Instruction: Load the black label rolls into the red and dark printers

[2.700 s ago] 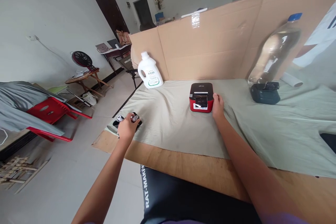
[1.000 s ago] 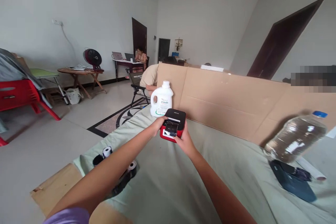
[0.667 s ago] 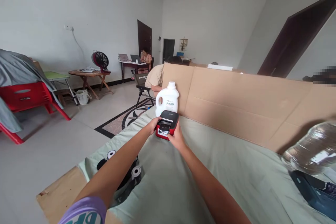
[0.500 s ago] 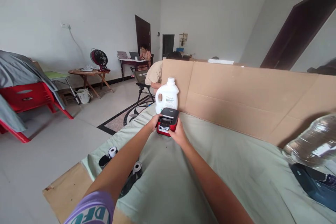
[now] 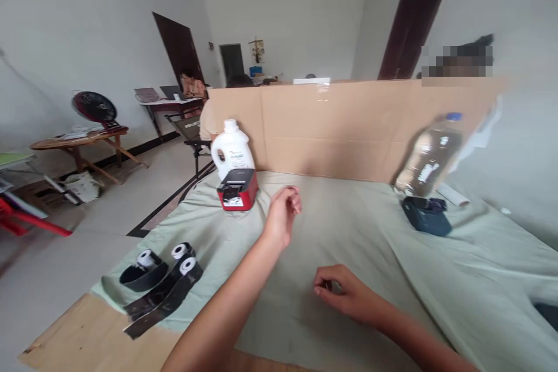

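Observation:
My left hand (image 5: 284, 214) is raised above the cloth, right of a small red and black label printer (image 5: 238, 190), with its fingers loosely curled and nothing seen in them. My right hand (image 5: 344, 292) hovers lower and nearer to me, its fingers half bent with a gap inside the thumb and no object visible there. The printer stands in front of a white jug with a handle (image 5: 235, 148), and dark material shows at its front slot. Both hands are apart from it.
Black strips (image 5: 168, 296) with several white-cored rolls lie at the left on the green cloth (image 5: 270, 325). A cardboard panel (image 5: 322, 128) stands behind. At right are a wrapped, blue-capped bottle (image 5: 429, 154) and a dark device (image 5: 425, 216). People sit beyond the panel.
Both hands have let go of the label printer and moved right and toward me. The view has swung right, bringing the blue-capped bottle and dark device fully into sight.

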The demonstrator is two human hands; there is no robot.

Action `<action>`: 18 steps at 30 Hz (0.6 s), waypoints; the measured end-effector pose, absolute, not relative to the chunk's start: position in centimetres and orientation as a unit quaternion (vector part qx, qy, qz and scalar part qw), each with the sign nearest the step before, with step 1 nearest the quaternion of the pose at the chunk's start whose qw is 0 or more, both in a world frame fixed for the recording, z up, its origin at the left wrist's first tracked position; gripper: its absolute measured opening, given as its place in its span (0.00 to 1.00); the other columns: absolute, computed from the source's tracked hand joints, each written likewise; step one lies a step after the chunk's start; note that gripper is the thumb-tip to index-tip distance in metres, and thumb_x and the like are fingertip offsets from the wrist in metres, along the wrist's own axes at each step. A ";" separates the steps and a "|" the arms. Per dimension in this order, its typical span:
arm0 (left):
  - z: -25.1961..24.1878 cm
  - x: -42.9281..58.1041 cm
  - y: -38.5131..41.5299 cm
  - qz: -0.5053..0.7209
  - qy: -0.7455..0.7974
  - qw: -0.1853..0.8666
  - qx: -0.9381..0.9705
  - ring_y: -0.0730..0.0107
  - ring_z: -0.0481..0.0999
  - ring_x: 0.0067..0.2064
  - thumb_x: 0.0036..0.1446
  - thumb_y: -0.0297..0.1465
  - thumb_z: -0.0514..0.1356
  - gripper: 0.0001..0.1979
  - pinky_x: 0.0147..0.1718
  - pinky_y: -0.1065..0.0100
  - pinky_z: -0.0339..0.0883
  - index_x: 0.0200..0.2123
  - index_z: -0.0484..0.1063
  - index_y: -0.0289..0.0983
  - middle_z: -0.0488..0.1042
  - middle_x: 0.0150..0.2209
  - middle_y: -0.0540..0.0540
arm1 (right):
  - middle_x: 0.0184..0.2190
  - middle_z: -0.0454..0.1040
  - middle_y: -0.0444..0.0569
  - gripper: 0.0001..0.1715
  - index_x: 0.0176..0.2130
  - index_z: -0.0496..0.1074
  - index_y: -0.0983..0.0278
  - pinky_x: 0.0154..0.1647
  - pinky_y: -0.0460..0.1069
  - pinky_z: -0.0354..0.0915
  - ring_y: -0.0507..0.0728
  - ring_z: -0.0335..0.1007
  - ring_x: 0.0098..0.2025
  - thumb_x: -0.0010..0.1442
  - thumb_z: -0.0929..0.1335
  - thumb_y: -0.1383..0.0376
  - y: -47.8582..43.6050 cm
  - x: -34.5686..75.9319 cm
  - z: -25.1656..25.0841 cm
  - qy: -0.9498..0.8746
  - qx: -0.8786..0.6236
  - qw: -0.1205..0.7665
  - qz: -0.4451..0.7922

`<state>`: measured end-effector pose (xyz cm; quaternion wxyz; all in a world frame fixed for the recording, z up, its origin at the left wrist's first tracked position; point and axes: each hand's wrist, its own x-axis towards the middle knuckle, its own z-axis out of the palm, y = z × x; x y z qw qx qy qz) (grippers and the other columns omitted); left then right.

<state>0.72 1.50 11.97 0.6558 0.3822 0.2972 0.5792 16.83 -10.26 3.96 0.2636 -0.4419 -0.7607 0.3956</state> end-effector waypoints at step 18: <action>0.3 13.9 -4.7 0.134 0.327 0.240 0.904 0.66 0.71 0.29 0.60 0.32 0.54 0.08 0.29 0.67 0.55 0.37 0.73 0.41 0.74 0.26 0.49 | 0.16 0.54 0.41 0.19 0.18 0.55 0.60 0.27 0.48 0.52 0.52 0.53 0.23 0.55 0.62 0.56 -7.8 36.7 2.3 -0.462 -0.742 0.485 0.021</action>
